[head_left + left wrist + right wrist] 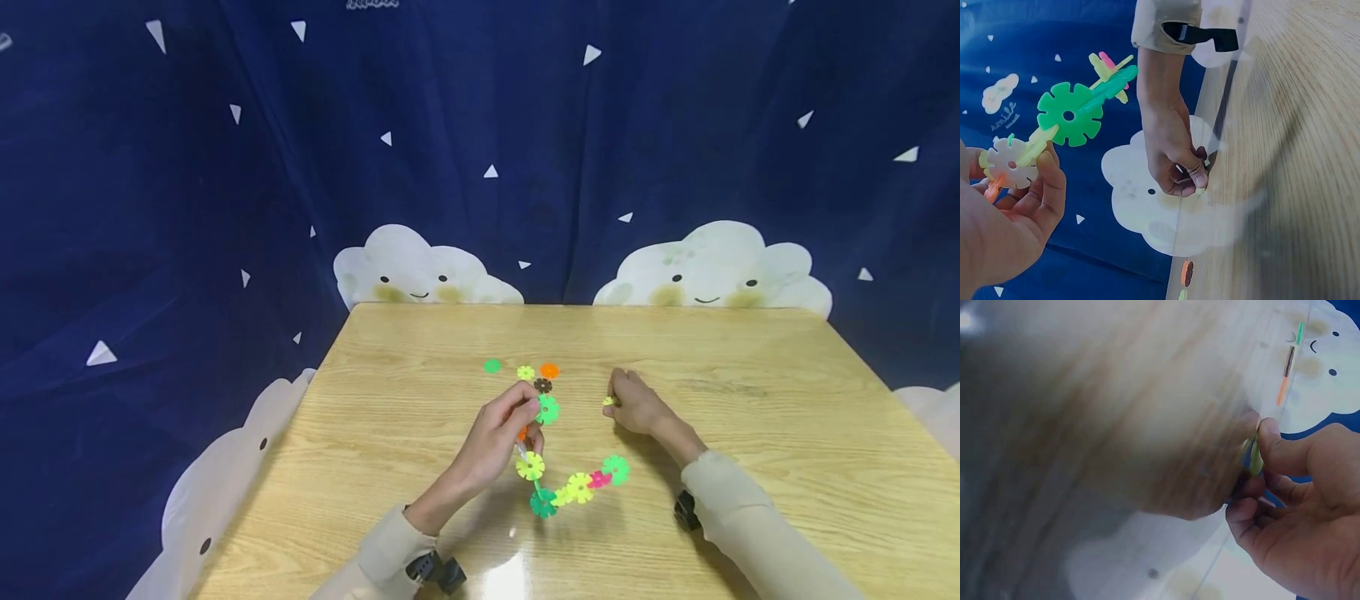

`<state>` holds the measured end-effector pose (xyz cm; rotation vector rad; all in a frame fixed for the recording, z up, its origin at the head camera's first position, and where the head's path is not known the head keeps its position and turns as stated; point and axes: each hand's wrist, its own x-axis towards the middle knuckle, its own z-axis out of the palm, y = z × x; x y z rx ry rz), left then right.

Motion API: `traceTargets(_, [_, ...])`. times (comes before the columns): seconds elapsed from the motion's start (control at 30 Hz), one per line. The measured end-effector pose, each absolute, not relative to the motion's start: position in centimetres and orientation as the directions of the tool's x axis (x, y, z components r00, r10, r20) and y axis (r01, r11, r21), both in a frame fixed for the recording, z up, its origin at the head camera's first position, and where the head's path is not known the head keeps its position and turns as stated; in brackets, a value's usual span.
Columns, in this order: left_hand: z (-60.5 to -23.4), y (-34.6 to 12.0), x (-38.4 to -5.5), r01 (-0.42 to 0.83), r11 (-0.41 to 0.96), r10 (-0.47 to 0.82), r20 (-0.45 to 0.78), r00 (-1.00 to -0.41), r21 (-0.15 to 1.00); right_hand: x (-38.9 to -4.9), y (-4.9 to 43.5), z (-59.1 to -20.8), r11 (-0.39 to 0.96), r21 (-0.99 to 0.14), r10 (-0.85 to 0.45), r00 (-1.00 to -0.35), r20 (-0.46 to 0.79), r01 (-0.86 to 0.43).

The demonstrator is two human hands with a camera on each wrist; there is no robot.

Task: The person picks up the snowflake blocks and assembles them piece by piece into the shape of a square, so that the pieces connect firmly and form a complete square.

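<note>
My left hand (487, 437) grips one end of a chain of slotted plastic flower discs (575, 484), raised over the table. Green, yellow, orange and pink discs are slotted edge to edge in it, with a whitish disc (1005, 164) by the fingers in the left wrist view. The chain hangs down and bends off to the right, ending in a green disc (616, 470). Farther right, low at the tabletop, my right hand (641, 406) pinches a single yellow disc (1256, 457) between thumb and fingertips; its fingers partly cover that disc.
Several loose discs lie beyond the left hand: a green one (492, 366), a yellow one (526, 372), an orange one (550, 370) and a brown one (543, 386). A dark blue curtain (450, 100) with white clouds hangs behind the wooden table (787, 400).
</note>
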<state>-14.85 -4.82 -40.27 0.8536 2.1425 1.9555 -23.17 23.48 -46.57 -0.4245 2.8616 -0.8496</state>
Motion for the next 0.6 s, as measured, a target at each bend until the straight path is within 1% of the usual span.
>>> traceTargets(0.2, [-40.2,-4.8,-14.8,0.31,0.008,0.473,0.269,-0.839,0.951,-23.0,23.4,-46.7,0.733,-0.626,-0.312,-0.949,0.038,-0.266])
traceTargets(0.4, [-40.1,-4.8,-14.8,0.303,0.014,0.474,0.26,-0.841,0.953,-22.4,22.6,-46.0,0.673,-0.686,-0.278,-0.954,0.113,-0.277])
traceTargets(0.47, [-40.0,-4.8,-14.8,0.301,0.018,0.472,0.258,-0.843,0.953,-22.2,22.1,-45.4,0.612,-0.742,-0.278,-0.953,0.122,-0.274])
traceTargets(0.6, [-40.0,-4.9,-14.8,0.296,0.02,0.47,0.253,-0.846,0.955,-21.2,21.1,-43.9,0.429,-0.87,-0.309,-0.944,0.112,-0.244])
